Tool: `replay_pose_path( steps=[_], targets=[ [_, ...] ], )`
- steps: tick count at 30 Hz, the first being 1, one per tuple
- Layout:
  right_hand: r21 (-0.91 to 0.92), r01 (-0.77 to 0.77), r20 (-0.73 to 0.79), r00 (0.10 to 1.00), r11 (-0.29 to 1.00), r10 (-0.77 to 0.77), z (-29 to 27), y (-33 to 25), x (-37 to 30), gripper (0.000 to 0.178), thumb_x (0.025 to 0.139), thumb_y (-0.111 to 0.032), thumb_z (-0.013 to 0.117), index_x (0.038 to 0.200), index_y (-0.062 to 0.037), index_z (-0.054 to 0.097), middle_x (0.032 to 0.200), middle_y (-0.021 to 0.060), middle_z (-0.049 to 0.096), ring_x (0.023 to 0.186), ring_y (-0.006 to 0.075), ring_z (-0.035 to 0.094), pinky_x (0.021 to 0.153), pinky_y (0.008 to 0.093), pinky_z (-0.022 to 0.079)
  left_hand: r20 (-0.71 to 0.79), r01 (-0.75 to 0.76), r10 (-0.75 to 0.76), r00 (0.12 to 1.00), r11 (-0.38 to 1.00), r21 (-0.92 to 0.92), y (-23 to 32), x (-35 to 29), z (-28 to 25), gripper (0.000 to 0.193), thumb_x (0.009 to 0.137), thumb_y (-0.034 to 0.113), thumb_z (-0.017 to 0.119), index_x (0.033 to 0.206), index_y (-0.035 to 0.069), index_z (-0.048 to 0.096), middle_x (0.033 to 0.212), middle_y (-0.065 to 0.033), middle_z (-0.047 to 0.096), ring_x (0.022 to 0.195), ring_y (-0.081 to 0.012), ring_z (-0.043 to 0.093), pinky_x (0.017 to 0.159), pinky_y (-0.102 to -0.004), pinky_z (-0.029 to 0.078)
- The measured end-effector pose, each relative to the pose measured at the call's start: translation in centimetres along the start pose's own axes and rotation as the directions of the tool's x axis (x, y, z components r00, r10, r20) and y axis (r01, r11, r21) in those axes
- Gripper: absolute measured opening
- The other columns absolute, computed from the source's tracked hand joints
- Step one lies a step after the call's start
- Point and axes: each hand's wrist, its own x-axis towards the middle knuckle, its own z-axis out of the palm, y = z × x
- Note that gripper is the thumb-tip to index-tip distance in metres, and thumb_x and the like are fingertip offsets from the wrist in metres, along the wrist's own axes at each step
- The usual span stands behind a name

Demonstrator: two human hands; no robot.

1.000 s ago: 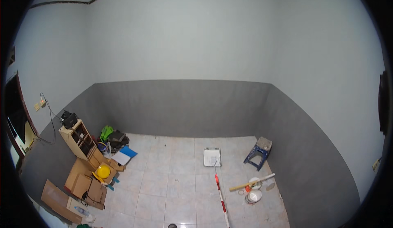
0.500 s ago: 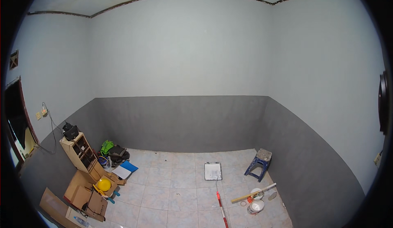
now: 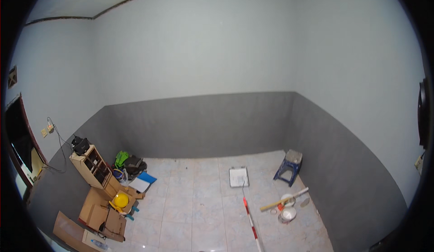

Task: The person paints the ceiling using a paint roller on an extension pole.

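Neither of my hands shows in the head view. A red-and-white striped pole (image 3: 251, 221) slants up the floor from the lower edge, and its lower end is cut off by the frame. Its thin wire frame reaches a paint tray (image 3: 238, 178) with a pale inside and dark rim. Whether a roller head lies in the tray, I cannot make out. Right of the pole stand two white paint buckets, the nearer bucket (image 3: 287, 214) and one behind it. A long yellow-and-white stick (image 3: 274, 205) lies across the farther bucket.
A blue stool (image 3: 287, 168) stands by the right wall. Along the left are a wooden cabinet (image 3: 92, 167), cardboard boxes (image 3: 110, 225), a yellow helmet (image 3: 121, 201), bags (image 3: 134, 164) and a blue-and-white sheet (image 3: 143, 181). Grey paint (image 3: 203, 125) covers the lower walls.
The view has tilted slightly and shifted downward, so more floor shows at the bottom. The pole, tray and buckets keep their places relative to one another.
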Motion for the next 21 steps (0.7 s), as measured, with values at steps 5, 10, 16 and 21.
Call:
replay_pose_path(
  steps=[5,10,16,21],
  targets=[
    [-0.025,-0.063,-0.003,0.998,0.998,0.063,4.6,13.4,-2.0,0.076,0.094,-0.062,0.051,0.096,0.0117,0.068,0.085,0.032,0.069,0.084,0.0452,0.071,0.071,0.0508,0.054,0.128,-0.055,0.042,0.991,0.994,0.099,-3.4,-4.8,3.2,0.06,0.093,0.052,0.063,0.118,-0.002,0.068,0.103,-0.0196,0.072,0.094,-0.0286,0.068,0.081,-0.0436,0.055],
    [-0.014,-0.026,-0.047,0.999,1.0,0.025,5.8,20.0,-4.3,0.072,0.094,-0.062,0.053,0.086,0.0083,0.069,0.076,0.029,0.068,0.076,0.042,0.071,0.066,0.0499,0.052,0.197,0.363,-0.305,0.932,0.783,-0.505,-1.9,-7.1,4.0,0.08,0.088,0.041,0.075,0.145,-0.002,0.041,0.105,-0.0238,0.069,0.087,-0.0352,0.072,0.064,-0.0432,0.055],
    [0.073,0.04,-0.077,0.996,0.997,-0.034,5.9,19.1,-8.9,0.067,0.094,-0.059,0.057,0.074,0.0042,0.068,0.071,0.0247,0.067,0.07,0.0397,0.07,0.064,0.0497,0.05,0.27,0.513,-0.444,0.855,0.803,-0.304,1.7,-10.0,1.2,0.079,0.088,0.038,0.076,0.146,-0.003,0.042,0.116,-0.0287,0.068,0.093,-0.0406,0.073,0.069,-0.0438,0.057],
    [0.063,0.054,-0.096,0.994,0.997,-0.047,7.1,20.7,-9.2,0.065,0.096,-0.056,0.055,0.075,0.0042,0.068,0.076,0.0277,0.068,0.078,0.0456,0.068,0.069,0.0533,0.049,0.19,0.442,-0.408,0.893,0.874,-0.203,2.7,-9.7,-0.3,0.076,0.087,0.039,0.075,0.142,-0.004,0.046,0.11,-0.0278,0.07,0.087,-0.0323,0.075,0.069,-0.0384,0.058]
  ],
)
